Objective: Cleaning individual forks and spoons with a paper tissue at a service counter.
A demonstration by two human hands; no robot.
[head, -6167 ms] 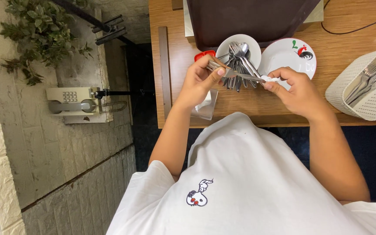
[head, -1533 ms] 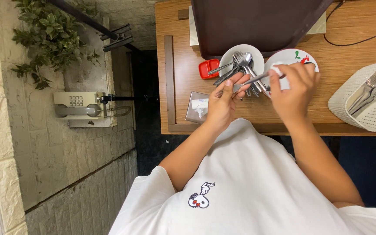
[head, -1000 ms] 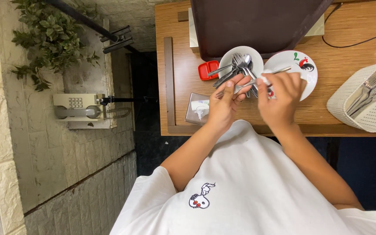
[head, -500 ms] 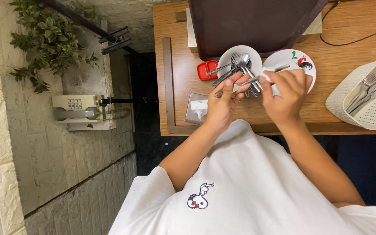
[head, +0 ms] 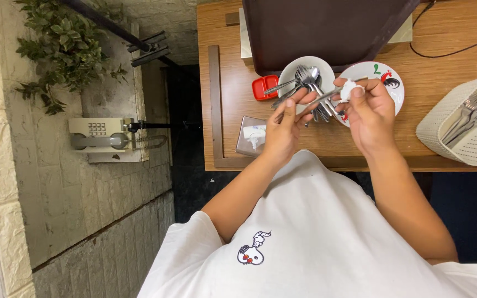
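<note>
My left hand (head: 284, 128) pinches the handle end of a metal utensil (head: 320, 98) held level above the wooden table (head: 233, 94). My right hand (head: 369, 110) grips a small white wad of tissue (head: 348, 90) pressed around the utensil's other end. Just beyond the hands, a white bowl (head: 289, 74) holds several spoons and forks (head: 308, 79). A white plate with a rooster picture (head: 388, 81) lies beside it, partly hidden by my right hand.
A white perforated basket (head: 448, 124) with several pieces of cutlery stands at the right. A small red dish (head: 263, 88) and a tissue pack (head: 251, 136) sit left of the bowl. A dark tray (head: 316, 27) lies at the far side. A wall telephone (head: 99, 135) and a plant (head: 64, 52) are at the left.
My right hand has slid the tissue outward along the utensil, away from my left hand. The left hand keeps its hold on the handle.
</note>
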